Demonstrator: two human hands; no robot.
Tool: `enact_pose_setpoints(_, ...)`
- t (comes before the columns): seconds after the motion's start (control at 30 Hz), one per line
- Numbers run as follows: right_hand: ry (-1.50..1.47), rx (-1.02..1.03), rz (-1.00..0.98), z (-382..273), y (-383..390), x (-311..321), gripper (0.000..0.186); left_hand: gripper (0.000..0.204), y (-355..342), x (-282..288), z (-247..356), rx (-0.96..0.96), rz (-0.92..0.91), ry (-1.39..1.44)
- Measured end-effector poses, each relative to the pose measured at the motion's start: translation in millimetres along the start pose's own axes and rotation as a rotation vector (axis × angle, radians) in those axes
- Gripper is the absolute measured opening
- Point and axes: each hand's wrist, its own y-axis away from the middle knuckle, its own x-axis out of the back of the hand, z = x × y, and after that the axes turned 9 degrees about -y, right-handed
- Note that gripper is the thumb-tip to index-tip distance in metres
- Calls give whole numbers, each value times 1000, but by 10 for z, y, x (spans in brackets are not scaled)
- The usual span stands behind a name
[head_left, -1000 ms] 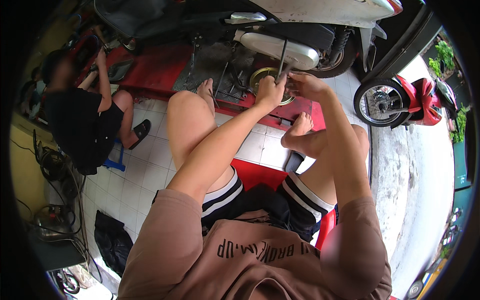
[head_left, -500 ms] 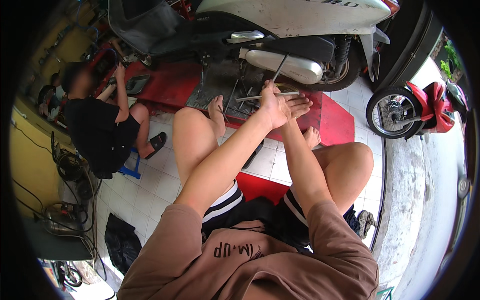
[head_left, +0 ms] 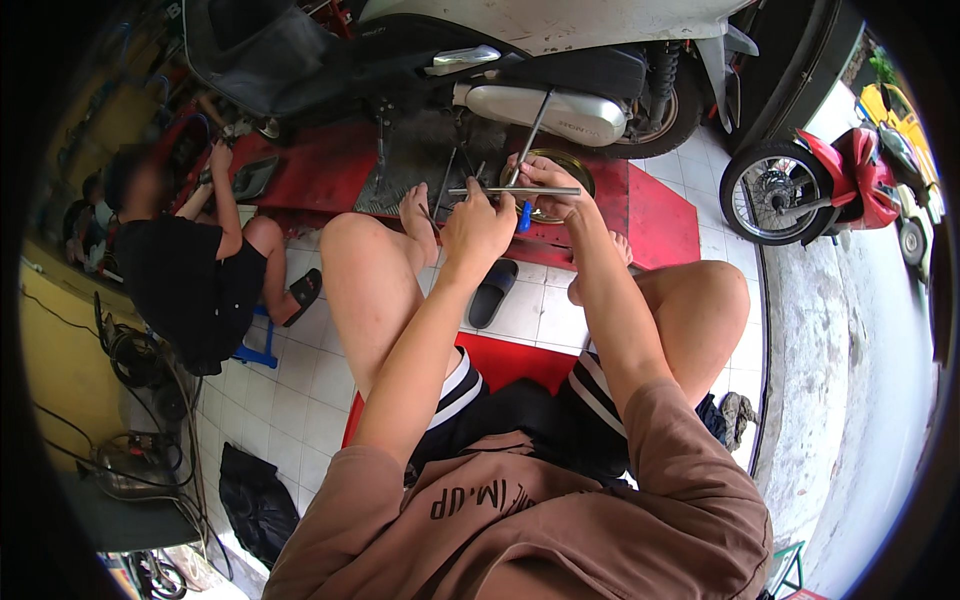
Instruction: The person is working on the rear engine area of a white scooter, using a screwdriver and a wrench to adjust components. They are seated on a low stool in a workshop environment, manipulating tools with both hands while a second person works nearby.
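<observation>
In front of me is a T-handle wrench (head_left: 533, 135), its crossbar level and its shaft pointing away toward the scooter. My right hand (head_left: 556, 186) has its fingers closed around the wrench where shaft and bar meet. At the bar's left part, my left hand (head_left: 480, 230) is curled and gripping. Just below the bar, between my hands, a small blue piece (head_left: 525, 217) shows; what it belongs to is hidden. Behind my right hand lies a round gold-coloured rim (head_left: 578, 168), partly covered.
A scooter (head_left: 560, 112) stands on a red platform (head_left: 655, 215), with thin tools (head_left: 447, 172) on its dark mat. To the left, a co-worker (head_left: 185, 265) sits on a blue stool (head_left: 262, 340). A red motorbike (head_left: 855, 185) stands at right; a black slipper (head_left: 493, 295) lies on the tiles.
My hands were crossed with the right one hidden behind the open left palm. They have come apart, left hand to the left, and both now grip the wrench. The view has shifted slightly.
</observation>
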Motion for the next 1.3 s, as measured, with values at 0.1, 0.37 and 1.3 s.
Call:
enact_pose_setpoints(0.1, -71, 58, -231, -75, -24, 43, 22, 48, -8, -100, -8, -1, -121, 28)
enact_pose_setpoints(0.37, -205, 76, -64, 31, -59, 26, 21, 53, 82, -7, 181, -548, 182, 627)
enact_pose_setpoints(1.3, -142, 97, -292, -148, -105, -2, 25, 34, -63, -194, 193, -299, 61, 463)
